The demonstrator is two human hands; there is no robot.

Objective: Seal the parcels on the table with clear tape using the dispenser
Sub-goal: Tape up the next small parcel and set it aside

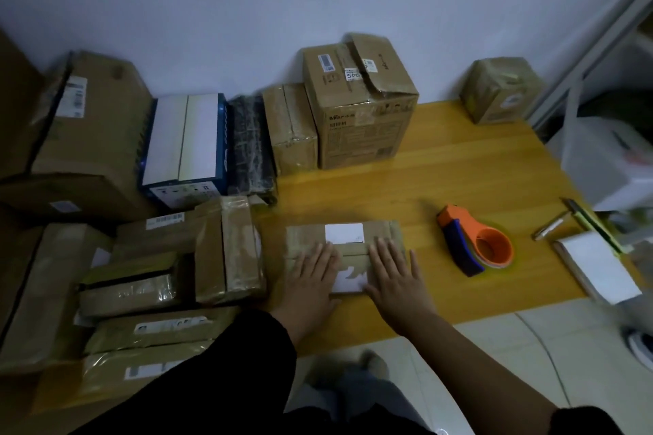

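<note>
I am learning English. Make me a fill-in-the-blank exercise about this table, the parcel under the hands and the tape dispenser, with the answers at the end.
1. Counting the left hand and the right hand, the number of hands resting on the small parcel is ____.
2. The tape dispenser lies on the table to the ____ of that parcel.
3. The dispenser's round part is ____ in colour.
4. The label at the parcel's far edge is ____.

Answers: two; right; orange; white.
</note>
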